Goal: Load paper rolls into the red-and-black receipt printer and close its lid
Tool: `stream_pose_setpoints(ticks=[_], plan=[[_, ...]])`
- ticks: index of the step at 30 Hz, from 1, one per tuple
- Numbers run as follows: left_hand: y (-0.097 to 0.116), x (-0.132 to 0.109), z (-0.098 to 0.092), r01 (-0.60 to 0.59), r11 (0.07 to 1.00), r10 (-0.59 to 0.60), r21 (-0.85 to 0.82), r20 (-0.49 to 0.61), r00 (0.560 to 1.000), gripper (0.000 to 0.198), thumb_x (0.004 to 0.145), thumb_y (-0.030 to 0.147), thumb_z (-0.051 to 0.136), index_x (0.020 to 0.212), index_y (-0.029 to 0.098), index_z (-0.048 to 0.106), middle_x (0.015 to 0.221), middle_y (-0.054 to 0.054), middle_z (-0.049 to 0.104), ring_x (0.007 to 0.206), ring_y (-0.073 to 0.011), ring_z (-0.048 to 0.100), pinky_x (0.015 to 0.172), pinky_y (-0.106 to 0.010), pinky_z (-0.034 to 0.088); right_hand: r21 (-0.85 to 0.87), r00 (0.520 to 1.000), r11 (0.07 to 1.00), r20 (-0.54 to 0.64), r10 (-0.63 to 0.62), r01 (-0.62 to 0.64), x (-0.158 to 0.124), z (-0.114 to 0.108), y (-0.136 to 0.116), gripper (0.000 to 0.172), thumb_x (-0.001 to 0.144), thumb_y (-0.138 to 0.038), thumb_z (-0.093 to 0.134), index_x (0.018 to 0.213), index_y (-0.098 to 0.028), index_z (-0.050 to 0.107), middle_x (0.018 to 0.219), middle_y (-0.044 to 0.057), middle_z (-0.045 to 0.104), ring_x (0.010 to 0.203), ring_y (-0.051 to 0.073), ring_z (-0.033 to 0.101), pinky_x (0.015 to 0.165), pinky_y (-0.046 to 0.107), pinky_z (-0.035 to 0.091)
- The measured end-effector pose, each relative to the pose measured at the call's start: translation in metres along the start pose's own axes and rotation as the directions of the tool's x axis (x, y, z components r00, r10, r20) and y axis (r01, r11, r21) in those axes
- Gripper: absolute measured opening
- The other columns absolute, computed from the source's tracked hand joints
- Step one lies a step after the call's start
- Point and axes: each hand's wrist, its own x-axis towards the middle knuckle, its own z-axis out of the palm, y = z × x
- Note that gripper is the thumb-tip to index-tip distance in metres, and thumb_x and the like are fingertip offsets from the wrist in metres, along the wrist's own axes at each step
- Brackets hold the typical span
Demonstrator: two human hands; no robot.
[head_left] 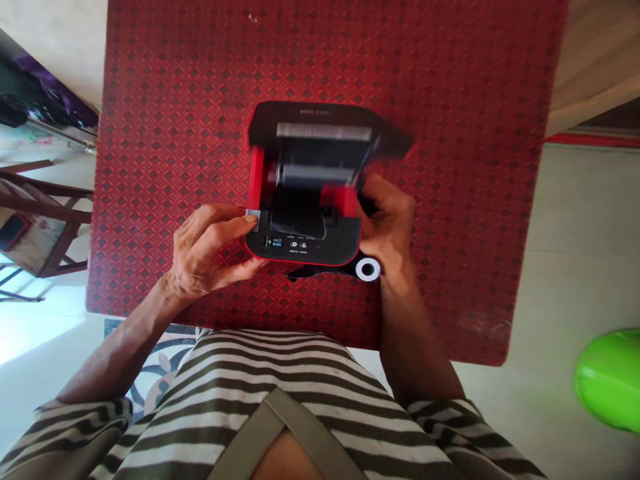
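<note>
A black-and-red label printer (pixel 333 248), with a small lit display and buttons on its front panel, is between my two hands. Its black lid (pixel 310 119) stands raised, slightly blurred, showing the dark inside. My left hand (pixel 203 243) grips the front left corner, a fingertip on the grey button (pixel 254 220) and the thumb at the lower edge. Around the right side curls my right hand (pixel 393 223), its fingertips partly hidden behind the printer. A white roll (pixel 359 269) with a dark core lies close to my right wrist, beside a black strip-like thing (pixel 325 269) partly covered by the printer.
The table (pixel 175 100) has a red patterned cover, and its front edge is close to my body. On the left stands a wooden chair (pixel 45 207). A bright green rounded object (pixel 613 380) is at the lower right, beyond the table.
</note>
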Motion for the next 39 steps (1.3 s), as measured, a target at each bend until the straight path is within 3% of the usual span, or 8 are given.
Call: stream_pose_setpoints(ticks=[6,11,16,21,24,29,33,39], plan=[[-0.001,-0.004,0.012,-0.002,1.000,0.002,-0.007,-0.083,0.997,0.062,0.089,0.043,0.088,0.141,0.026,0.059,0.120,-0.007,0.074,0.105,-0.0207,0.075,0.087,-0.035,0.066,0.004,0.997,0.999,-0.070,-0.046,0.047,0.001,-0.011,-0.010,0.021,0.098,-0.035,0.066,0.082,-0.026,0.076,0.082,0.002,0.074,0.076,0.019,0.069,0.069,0.035,0.049],[-0.003,-0.011,0.021,-0.021,0.997,0.032,0.075,-0.153,0.988,0.064,0.092,0.049,0.082,0.146,0.027,0.056,0.120,-0.008,0.073,0.105,-0.0233,0.074,0.087,-0.039,0.066,-0.172,0.979,0.979,-0.153,-0.137,0.110,-0.003,-0.043,-0.065,0.014,0.102,-0.033,0.069,0.096,-0.035,0.081,0.088,0.000,0.077,0.071,0.020,0.069,0.066,0.039,0.053],[-0.003,-0.015,0.021,-0.016,0.999,0.023,0.049,-0.146,0.989,0.066,0.092,0.047,0.083,0.149,0.025,0.057,0.127,-0.010,0.071,0.113,-0.0244,0.074,0.093,-0.039,0.067,-0.285,0.951,0.909,0.145,-0.273,0.304,0.011,-0.042,-0.116,0.014,0.105,-0.034,0.068,0.109,-0.041,0.079,0.106,0.000,0.081,0.091,0.025,0.075,0.084,0.047,0.062],[-0.002,-0.018,0.019,-0.050,0.998,0.054,0.036,-0.108,0.993,0.073,0.094,0.038,0.082,0.158,0.022,0.050,0.133,-0.013,0.069,0.116,-0.0227,0.073,0.095,-0.034,0.067,-0.377,0.864,0.814,0.422,-0.274,0.442,0.041,-0.006,-0.109,0.013,0.102,-0.022,0.067,0.108,-0.030,0.075,0.113,0.006,0.077,0.104,0.028,0.074,0.096,0.050,0.060],[-0.001,-0.020,0.017,-0.028,0.999,0.030,0.033,-0.077,0.997,0.075,0.094,0.035,0.081,0.160,0.025,0.047,0.133,-0.012,0.069,0.112,-0.0217,0.074,0.092,-0.033,0.068,-0.463,0.852,0.747,0.453,-0.264,0.478,0.051,0.012,-0.095,0.007,0.095,-0.019,0.076,0.095,-0.026,0.072,0.101,0.005,0.074,0.093,0.026,0.072,0.088,0.044,0.058],[0.000,-0.020,0.016,-0.016,0.999,0.018,0.029,-0.054,0.998,0.076,0.095,0.035,0.081,0.161,0.026,0.045,0.132,-0.012,0.070,0.110,-0.0228,0.075,0.091,-0.035,0.069,-0.403,0.856,0.791,0.437,-0.275,0.460,0.062,0.027,-0.074,0.024,0.090,-0.030,0.084,0.081,-0.028,0.062,0.081,0.000,0.069,0.081,0.021,0.064,0.079,0.038,0.054],[0.000,-0.019,0.016,-0.008,0.999,0.011,0.044,-0.052,0.999,0.071,0.097,0.037,0.079,0.159,0.027,0.046,0.130,-0.011,0.071,0.108,-0.0222,0.076,0.089,-0.034,0.069,-0.420,0.840,0.763,0.460,-0.287,0.491,0.065,0.021,-0.081,0.021,0.086,-0.026,0.084,0.082,-0.027,0.063,0.082,0.000,0.069,0.076,0.021,0.063,0.077,0.038,0.054],[-0.001,-0.018,0.019,-0.001,1.000,0.002,0.012,-0.081,0.997,0.068,0.098,0.041,0.077,0.157,0.028,0.048,0.128,-0.010,0.072,0.108,-0.0214,0.076,0.090,-0.033,0.069,-0.449,0.866,0.761,0.406,-0.293,0.468,0.032,-0.027,-0.139,0.010,0.094,-0.027,0.073,0.104,-0.027,0.072,0.097,0.004,0.075,0.079,0.023,0.069,0.076,0.041,0.057]])
